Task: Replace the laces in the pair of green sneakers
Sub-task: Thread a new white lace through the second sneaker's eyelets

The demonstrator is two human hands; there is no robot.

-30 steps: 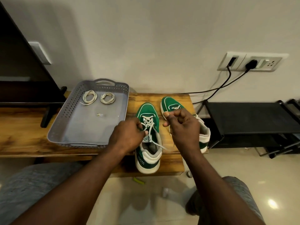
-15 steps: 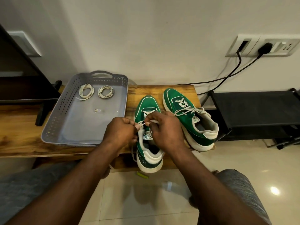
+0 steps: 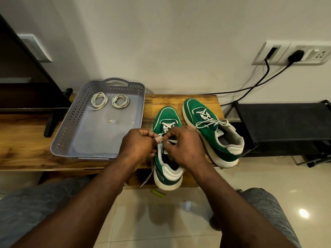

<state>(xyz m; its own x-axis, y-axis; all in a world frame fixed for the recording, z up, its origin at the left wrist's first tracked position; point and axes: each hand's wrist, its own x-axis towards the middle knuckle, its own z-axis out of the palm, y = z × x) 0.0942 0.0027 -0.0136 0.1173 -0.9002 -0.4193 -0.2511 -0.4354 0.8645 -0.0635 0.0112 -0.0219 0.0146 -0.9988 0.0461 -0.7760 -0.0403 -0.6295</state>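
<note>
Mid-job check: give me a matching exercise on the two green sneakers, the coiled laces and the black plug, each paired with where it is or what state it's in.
Things:
1. Sneaker nearest the tray
2. Sneaker farthest from the tray
3. Coiled laces
4. Black plug

Places or states:
a. In the wall socket
b. Lying in the grey tray
c. Its lace pinched by the left hand and the right hand
d. Untouched, at the right end of the bench

Pairs: 1-c, 2-d, 3-b, 4-a.
</note>
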